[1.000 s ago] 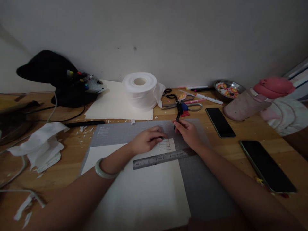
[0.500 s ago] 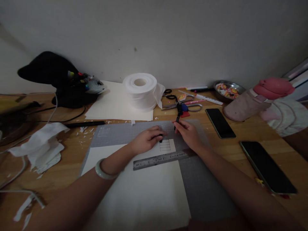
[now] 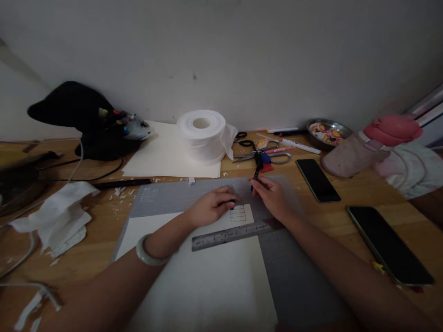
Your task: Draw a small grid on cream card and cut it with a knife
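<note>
My left hand (image 3: 212,206), a pale bangle on its wrist, is closed with a small black pen cap (image 3: 232,204) between its fingertips. It is over the far edge of a cream sheet of paper (image 3: 207,281). In my right hand (image 3: 271,196) a slim black pen (image 3: 255,177) is pinched upright, just right of the paper. A small ruled grid (image 3: 237,213) is drawn on the sheet's far right corner. Below it a steel ruler (image 3: 224,236) lies across the paper, its right end passing under my right wrist. A grey cutting mat (image 3: 297,276) is underneath.
Behind the mat stand a white tissue roll (image 3: 201,138) on spare paper, scissors (image 3: 280,158) and several pens. Two phones (image 3: 317,180), a pink-lidded bottle (image 3: 360,147) and a metal bowl (image 3: 328,133) are at right. Crumpled tissue (image 3: 62,212), cables and paper scraps lie left.
The whole view has shifted slightly, so things appear a little lower. My hands keep their grips on the cap and pen, and the ruler stays on the paper.
</note>
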`<state>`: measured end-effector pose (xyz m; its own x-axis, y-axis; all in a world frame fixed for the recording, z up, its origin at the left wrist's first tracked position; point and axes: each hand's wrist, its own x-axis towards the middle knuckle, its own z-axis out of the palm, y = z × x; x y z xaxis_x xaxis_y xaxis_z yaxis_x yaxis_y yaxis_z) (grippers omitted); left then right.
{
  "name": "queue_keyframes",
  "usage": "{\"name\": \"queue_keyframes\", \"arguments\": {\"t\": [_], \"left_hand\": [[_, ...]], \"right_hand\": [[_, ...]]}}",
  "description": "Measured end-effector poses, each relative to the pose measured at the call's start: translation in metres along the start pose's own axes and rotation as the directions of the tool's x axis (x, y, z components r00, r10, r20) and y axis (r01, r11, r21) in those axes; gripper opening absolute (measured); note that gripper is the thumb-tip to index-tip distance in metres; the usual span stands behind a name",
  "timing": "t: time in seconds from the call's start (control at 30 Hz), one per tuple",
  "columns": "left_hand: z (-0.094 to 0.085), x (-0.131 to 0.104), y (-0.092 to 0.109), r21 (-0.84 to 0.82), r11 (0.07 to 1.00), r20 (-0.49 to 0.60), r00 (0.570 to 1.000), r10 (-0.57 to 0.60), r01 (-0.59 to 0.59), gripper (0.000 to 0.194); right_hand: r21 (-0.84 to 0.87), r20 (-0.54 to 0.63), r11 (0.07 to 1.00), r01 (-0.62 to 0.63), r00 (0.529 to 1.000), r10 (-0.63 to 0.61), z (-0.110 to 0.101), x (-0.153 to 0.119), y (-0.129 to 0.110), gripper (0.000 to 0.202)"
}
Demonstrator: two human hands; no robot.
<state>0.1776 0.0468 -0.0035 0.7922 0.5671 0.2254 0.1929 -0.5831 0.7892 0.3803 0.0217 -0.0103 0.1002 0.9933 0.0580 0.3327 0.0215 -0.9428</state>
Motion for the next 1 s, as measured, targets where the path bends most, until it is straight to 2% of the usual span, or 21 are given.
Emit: {"name": "queue_keyframes", "arguments": {"t": [0.27, 0.4, 0.5, 0.6, 0.77, 0.9, 1.0], "left_hand": [[-0.001, 0.0, 0.002, 0.007, 1.0, 0.022, 1.0, 0.016, -0.016, 0.026], [-0.002, 0.0, 0.002, -0.008, 1.0, 0.028, 0.999, 0.026, -0.026, 0.026], [-0.001, -0.001, 0.003, 0.016, 0.999, -0.006, 0.999, 0.05, -0.05, 0.026], [0.0, -0.001, 0.004, 0.041, 0.997, -0.025, 0.998, 0.063, -0.062, 0.027], [0.001, 0.0, 0.002, 0.006, 0.998, -0.036, 0.997, 0.066, -0.066, 0.028], [0.0, 0.0, 0.0, -0.011, 0.998, -0.042, 0.997, 0.058, -0.058, 0.026], [0.0, 0.0, -0.001, -0.012, 0.999, -0.039, 0.998, 0.051, -0.052, 0.025]], "right_hand": [[-0.015, -0.015, 0.999, 0.04, 0.999, -0.04, -0.001, -0.002, -0.007, 0.033], [0.068, -0.111, 0.995, 0.078, 0.991, -0.07, 0.0, -0.007, -0.006, 0.029], [0.008, -0.193, 0.98, 0.2, 0.962, -0.195, -0.002, -0.016, -0.003, 0.029], [-0.127, -0.214, 0.924, 0.362, 0.899, -0.382, -0.004, -0.025, 0.003, 0.025], [-0.217, -0.118, 0.802, 0.557, 0.8, -0.588, -0.006, -0.037, 0.003, 0.007], [-0.217, 0.089, 0.731, 0.647, 0.759, -0.645, -0.003, -0.038, -0.006, 0.003], [-0.178, 0.182, 0.657, 0.733, 0.68, -0.71, -0.001, -0.037, -0.01, 0.003]]}}
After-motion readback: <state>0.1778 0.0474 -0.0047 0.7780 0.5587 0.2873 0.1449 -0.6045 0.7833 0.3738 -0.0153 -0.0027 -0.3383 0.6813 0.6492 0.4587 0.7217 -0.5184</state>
